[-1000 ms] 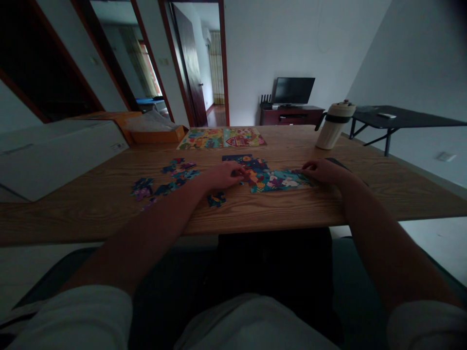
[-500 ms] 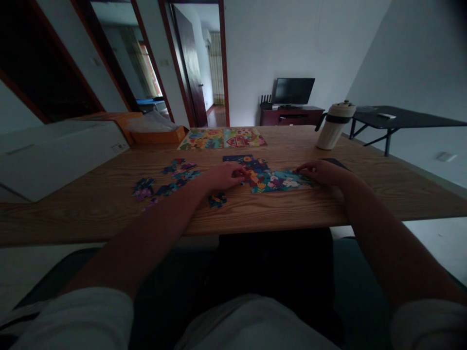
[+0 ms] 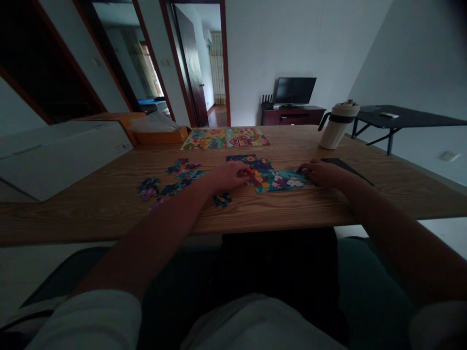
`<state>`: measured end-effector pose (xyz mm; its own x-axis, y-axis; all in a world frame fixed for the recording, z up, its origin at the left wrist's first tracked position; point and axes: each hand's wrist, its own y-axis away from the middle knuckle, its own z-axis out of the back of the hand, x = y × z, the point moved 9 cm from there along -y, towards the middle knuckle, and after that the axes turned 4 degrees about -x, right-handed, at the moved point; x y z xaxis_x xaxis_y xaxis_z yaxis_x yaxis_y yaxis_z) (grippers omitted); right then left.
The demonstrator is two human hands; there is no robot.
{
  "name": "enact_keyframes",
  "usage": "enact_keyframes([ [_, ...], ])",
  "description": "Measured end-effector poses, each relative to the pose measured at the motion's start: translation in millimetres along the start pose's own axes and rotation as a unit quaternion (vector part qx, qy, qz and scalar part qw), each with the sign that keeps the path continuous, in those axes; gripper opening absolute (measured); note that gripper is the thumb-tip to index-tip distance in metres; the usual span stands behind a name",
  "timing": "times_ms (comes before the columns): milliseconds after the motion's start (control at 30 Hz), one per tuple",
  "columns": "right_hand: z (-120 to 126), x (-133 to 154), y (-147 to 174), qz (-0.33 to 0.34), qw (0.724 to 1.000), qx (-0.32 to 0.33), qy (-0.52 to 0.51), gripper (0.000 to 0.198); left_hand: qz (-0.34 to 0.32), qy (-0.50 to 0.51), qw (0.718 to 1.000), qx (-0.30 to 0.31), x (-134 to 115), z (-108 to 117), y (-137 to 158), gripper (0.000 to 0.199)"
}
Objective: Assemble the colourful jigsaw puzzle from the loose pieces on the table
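Observation:
A partly joined jigsaw puzzle (image 3: 282,181), with white rabbits and flowers on blue, lies flat in front of me. My left hand (image 3: 233,176) is at its left edge, fingers curled in a pinch around a puzzle piece that they mostly hide. At the opposite edge, my right hand (image 3: 319,174) has its bent fingertips pressed onto the puzzle, holding its right end. Close below my left wrist lies a small dark cluster of pieces (image 3: 222,199). Loose puzzle pieces (image 3: 184,181), blue and purple, are scattered left of my left forearm.
Behind the puzzle lies a colourful picture sheet (image 3: 226,138) on the wooden table (image 3: 292,214). A white box (image 3: 73,150) and an orange tray (image 3: 160,136) with clear plastic occupy the left. A beige tumbler (image 3: 337,126) stands back right. A dark flat sheet (image 3: 346,170) is beside my right hand.
The view has shifted slightly, so everything sits a little further right. More of the dark flat sheet shows beside my right arm. Both hands stay at the puzzle's edges, almost unmoved.

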<state>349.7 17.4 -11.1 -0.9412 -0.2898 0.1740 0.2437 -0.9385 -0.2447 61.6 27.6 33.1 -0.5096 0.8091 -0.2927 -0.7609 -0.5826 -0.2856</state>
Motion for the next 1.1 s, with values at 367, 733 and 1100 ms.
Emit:
enact_keyframes([
  [367,27,-50,19,-0.171,0.961,-0.168,-0.138,0.032,0.023,0.024,0.993,-0.111,3,42,0,0.027],
  [733,17,-37,20,-0.169,0.973,-0.094,-0.128,0.031,0.072,-0.002,0.997,-0.003,-10,86,59,0.038],
  [1100,14,-32,19,-0.174,0.974,-0.061,-0.131,0.034,0.153,-0.112,0.982,-0.012,-2,29,135,0.047],
])
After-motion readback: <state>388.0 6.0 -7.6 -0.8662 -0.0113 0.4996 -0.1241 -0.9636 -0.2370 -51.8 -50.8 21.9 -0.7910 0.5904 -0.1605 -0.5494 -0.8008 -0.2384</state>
